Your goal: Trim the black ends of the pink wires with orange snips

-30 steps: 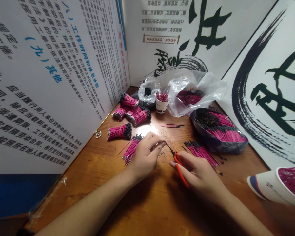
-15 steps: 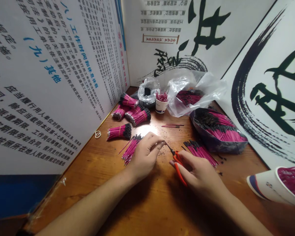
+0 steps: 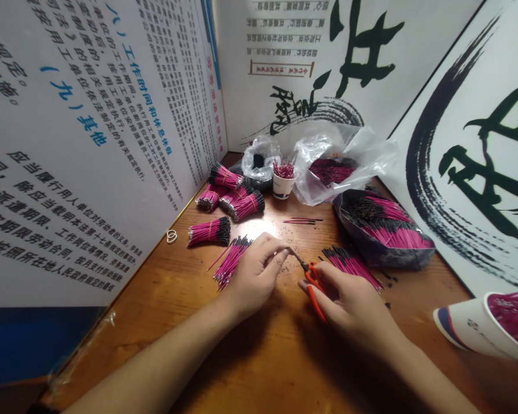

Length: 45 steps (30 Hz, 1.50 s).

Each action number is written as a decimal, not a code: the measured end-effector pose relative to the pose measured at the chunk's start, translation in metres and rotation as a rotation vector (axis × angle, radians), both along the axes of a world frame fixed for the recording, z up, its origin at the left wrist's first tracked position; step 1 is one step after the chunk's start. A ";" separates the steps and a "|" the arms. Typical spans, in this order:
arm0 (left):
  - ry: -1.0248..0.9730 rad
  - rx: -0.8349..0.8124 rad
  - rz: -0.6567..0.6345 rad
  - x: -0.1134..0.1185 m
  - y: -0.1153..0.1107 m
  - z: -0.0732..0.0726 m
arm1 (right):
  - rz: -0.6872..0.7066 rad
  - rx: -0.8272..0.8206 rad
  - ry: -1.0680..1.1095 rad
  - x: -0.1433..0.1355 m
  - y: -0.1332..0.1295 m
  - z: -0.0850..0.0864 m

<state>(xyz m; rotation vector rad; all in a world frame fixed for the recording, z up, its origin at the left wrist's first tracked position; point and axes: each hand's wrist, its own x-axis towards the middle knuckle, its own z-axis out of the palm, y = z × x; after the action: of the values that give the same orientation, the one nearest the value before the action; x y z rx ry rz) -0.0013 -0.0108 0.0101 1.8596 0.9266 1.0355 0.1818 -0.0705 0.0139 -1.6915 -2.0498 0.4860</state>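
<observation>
Barely anything is shifting since the earlier frame: both hands are staying put, the snips (image 3: pixel 311 282) inching slightly toward the left fingers. Left hand (image 3: pixel 254 269) is pinching something thin at its fingertips, too small to identify, probably one wire. Right hand (image 3: pixel 349 302) is gripping the orange snips, blade tip meeting that pinch. Loose pink wires (image 3: pixel 231 260) are lying just beside the left hand on the table (image 3: pixel 259 356), with another pile (image 3: pixel 351 265) by the right. Trimming appears to be under way.
</observation>
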 end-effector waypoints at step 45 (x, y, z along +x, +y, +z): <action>-0.229 -0.196 -0.003 0.004 0.003 0.000 | -0.005 -0.058 0.042 0.005 0.001 0.003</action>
<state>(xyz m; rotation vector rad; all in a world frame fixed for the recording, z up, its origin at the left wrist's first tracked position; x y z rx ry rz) 0.0031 -0.0078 0.0096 1.5457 0.8560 1.0893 0.1869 -0.0700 0.0174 -1.7043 -2.0198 0.5802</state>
